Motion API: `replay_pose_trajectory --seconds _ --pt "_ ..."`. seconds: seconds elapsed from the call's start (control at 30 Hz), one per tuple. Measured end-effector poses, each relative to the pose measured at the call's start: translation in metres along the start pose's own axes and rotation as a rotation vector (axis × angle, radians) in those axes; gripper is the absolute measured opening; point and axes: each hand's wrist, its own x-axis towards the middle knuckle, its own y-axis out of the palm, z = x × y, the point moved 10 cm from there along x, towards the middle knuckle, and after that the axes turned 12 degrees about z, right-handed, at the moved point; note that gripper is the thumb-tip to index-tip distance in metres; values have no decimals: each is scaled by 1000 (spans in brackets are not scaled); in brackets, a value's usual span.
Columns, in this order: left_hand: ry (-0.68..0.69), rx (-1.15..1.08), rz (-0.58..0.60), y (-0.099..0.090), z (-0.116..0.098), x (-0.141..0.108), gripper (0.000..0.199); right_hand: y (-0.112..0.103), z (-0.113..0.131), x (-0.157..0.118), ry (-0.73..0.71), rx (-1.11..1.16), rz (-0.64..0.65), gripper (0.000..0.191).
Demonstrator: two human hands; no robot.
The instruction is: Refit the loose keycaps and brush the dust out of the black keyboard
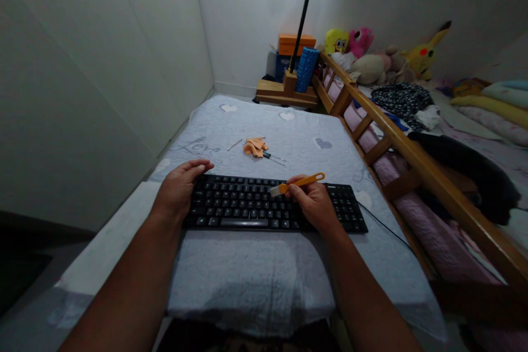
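Observation:
A black keyboard lies flat across the cloth-covered table. My right hand is over its right half, closed round a small yellow brush. The brush's pale bristles point left, at the keys right of the middle; whether they touch is hard to tell. At the keyboard's left end rests my left hand, its fingers stretched out past the far left corner. It touches the side there without visibly gripping it. Behind the keyboard lie an orange cloth, a tool with a dark handle and metal prongs, and a thin stick.
A cable runs from the keyboard off to the right. A wooden bed rail borders the table's right side, with plush toys behind it. A pale cabinet wall is on the left. At the back stands a wooden base with a pole.

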Motion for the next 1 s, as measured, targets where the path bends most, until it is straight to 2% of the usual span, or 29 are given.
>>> replay_pose_trajectory --seconds 0.13,0.27,0.37,0.5,0.6,0.7,0.87,0.93,1.0 --pt "11 8 -12 1 -4 -2 22 -1 5 0 -16 -122 -24 20" --pt "23 23 -2 1 -5 -1 23 -20 11 -5 -43 -266 -165 20" --pt "15 7 0 2 -4 -1 23 -29 13 -9 -65 -264 -228 21" --pt "10 -9 -7 1 -3 -1 22 -20 9 -5 -50 -130 -154 21" --pt "2 -13 -8 1 -2 -1 23 -11 6 -3 -29 -119 -96 21" --pt "12 -13 -7 0 -2 -1 23 -16 7 -4 -21 -228 -136 20" --pt "19 1 -3 0 -1 1 22 -36 17 -13 -66 -406 -302 19" --pt "20 8 0 -1 -1 1 23 -35 18 -14 -89 -374 -292 20" --pt "21 14 2 -1 -1 1 23 -28 16 -11 -95 -296 -228 20"
